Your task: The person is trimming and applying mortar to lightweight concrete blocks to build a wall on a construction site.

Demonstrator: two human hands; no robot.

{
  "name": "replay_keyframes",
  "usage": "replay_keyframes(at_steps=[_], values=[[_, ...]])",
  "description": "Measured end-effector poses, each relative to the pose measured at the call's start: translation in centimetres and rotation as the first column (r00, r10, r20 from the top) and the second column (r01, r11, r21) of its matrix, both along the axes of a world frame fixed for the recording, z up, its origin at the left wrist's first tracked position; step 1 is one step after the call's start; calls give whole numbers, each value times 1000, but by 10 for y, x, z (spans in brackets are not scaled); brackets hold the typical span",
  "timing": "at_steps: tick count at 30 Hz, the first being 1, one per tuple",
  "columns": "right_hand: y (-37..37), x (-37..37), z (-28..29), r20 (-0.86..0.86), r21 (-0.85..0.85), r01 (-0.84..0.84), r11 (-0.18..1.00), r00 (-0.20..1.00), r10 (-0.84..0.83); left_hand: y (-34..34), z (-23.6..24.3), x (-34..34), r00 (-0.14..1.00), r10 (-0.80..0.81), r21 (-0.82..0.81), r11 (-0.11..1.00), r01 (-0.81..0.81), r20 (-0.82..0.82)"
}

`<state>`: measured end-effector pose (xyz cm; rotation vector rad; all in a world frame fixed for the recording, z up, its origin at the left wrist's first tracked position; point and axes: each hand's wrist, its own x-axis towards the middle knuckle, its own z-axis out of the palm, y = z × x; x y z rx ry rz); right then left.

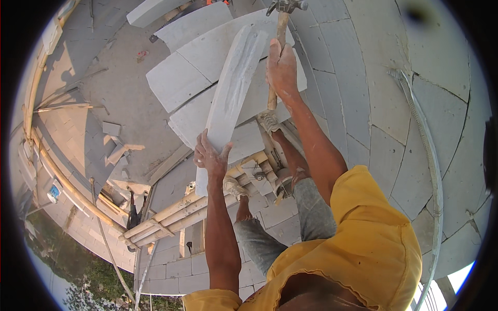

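Note:
My left hand (211,155) is closed around the near part of a long, pale grey block strip (236,83), thumb on one side and fingers on the other. A rough groove runs along the strip's upper face. The strip slants away from me over several larger grey blocks (179,75). To its right, my right hand (282,70) is wrapped around the wooden handle of a claw hammer (282,30). The hammer's metal head points away from me, beyond the strip's far end, apart from it.
Wooden poles (171,220) form a platform edge by my feet. A saw blade (168,23) lies partly behind the far blocks. Block walls rise at right, with a ribbed pale conduit (433,150) hanging along one. Broken block pieces (115,147) lie on the floor at left.

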<state>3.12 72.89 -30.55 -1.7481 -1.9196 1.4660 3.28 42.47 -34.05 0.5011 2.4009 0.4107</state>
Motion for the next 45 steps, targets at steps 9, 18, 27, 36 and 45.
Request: replay_keyframes(at_steps=[9,18,27,36,45], values=[[-21,-12,-30,41,-3,103,995,994,-103,0,0,3,996,64,106,992,-71,68],[-25,-24,-5,166,77,-33,997,986,20,7,2,-2,995,70,31,997,-73,66],[-57,-44,-7,171,159,80,984,979,-107,13,-1,5,991,86,0,996,-86,106],[-100,2,-7,52,171,107,979,992,-117,8,-5,-2,990,109,67,991,-115,85],[-34,-23,-45,-101,38,211,977,973,-207,14,4,3,991,99,46,994,-103,85]])
